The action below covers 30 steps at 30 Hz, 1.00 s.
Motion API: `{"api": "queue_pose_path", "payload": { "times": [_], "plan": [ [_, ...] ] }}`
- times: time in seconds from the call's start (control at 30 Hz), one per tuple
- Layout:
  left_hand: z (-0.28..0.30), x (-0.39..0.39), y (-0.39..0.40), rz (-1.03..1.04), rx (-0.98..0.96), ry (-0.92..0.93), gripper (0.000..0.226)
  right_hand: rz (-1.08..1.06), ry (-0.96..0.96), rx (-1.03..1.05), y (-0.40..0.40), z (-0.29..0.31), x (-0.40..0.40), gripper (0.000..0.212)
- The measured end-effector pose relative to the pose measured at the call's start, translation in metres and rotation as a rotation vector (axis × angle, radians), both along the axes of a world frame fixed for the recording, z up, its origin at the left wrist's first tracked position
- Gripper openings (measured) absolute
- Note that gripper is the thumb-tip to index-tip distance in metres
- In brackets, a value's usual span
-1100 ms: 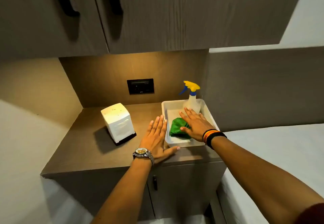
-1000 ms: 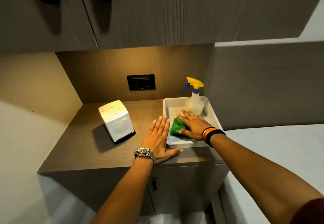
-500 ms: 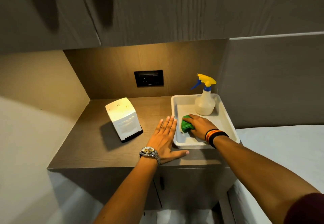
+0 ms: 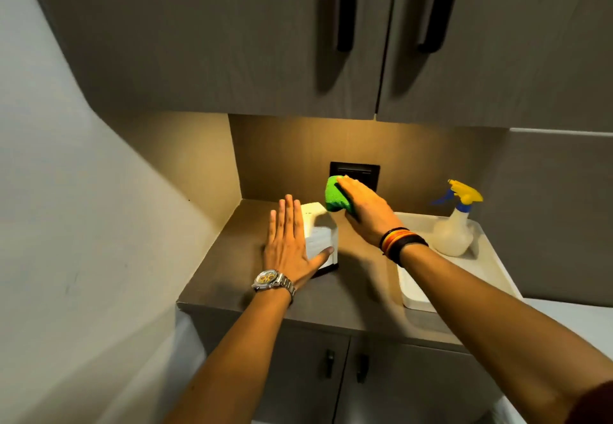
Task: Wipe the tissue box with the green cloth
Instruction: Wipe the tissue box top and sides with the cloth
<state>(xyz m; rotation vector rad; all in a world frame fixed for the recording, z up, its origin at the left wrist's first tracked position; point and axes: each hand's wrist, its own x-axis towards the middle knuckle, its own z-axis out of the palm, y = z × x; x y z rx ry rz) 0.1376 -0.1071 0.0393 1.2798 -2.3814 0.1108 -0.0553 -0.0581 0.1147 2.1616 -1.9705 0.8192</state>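
The white tissue box [image 4: 321,237] stands on the brown countertop [image 4: 361,277], left of centre. My left hand [image 4: 290,247], fingers spread and flat, covers the box's left side, thumb across its front; I cannot tell whether it presses on the box. My right hand [image 4: 365,209] holds the bunched green cloth [image 4: 335,195] just above and behind the box's far right top corner. Whether the cloth touches the box is unclear.
A white tray [image 4: 491,267] sits on the right of the countertop with a spray bottle [image 4: 456,224] in it. A black wall socket [image 4: 366,171] is behind the cloth. Cabinet doors with black handles [image 4: 345,5] hang overhead. A wall closes the left side.
My right hand has lifted the green cloth out of the tray and carried it left to the tissue box. My left hand has moved from the countertop onto the box.
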Motion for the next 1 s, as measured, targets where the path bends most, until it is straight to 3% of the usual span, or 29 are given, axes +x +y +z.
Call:
{"api": "queue_pose_path", "payload": {
  "times": [0.2,0.37,0.6,0.83,1.0],
  "plan": [
    [-0.043,0.028,-0.024,0.022,0.116,0.033,0.126,0.069,0.192,0.338,-0.023,-0.038,0.046,0.072],
    [-0.057,0.015,-0.041,-0.053,0.228,0.085,0.125,0.043,0.091,0.289,-0.02,-0.056,0.042,0.076],
    [-0.054,0.002,-0.062,-0.206,0.514,0.415,0.145,0.016,0.049,0.27,-0.025,-0.063,0.041,0.077],
    [-0.06,-0.012,-0.06,-0.109,0.526,0.557,0.156,0.045,0.004,0.342,-0.033,-0.054,0.019,0.071],
    [-0.067,-0.012,-0.056,-0.075,0.578,0.592,0.155,-0.08,-0.05,0.383,-0.067,-0.044,0.02,0.062]
  ]
}}
